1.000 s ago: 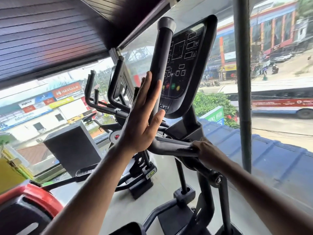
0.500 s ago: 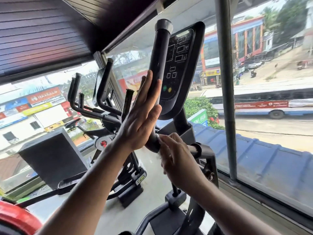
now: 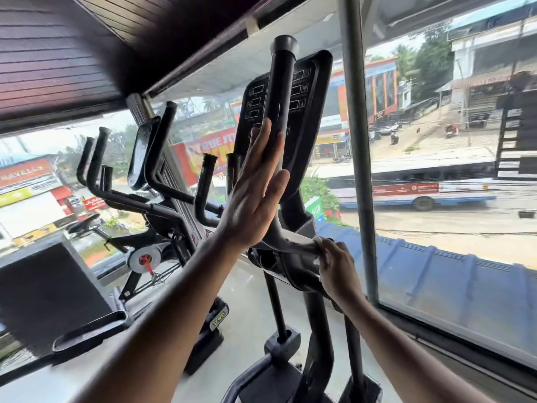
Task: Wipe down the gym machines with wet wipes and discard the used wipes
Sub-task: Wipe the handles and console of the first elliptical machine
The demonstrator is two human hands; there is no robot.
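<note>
Left hand [image 3: 255, 196] flat and open against the upright handlebar [image 3: 280, 91], steadying it; right hand [image 3: 337, 266] grips a white wipe [image 3: 318, 242] round the lower bar, which runs sideways toward the left palm.

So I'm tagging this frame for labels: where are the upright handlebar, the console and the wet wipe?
upright handlebar [image 3: 279, 91], head view, mid-shaft above the left hand.
console [image 3: 312, 112], head view, right part of its face.
wet wipe [image 3: 318, 242], head view, white edge by the right hand's fingers.
</note>
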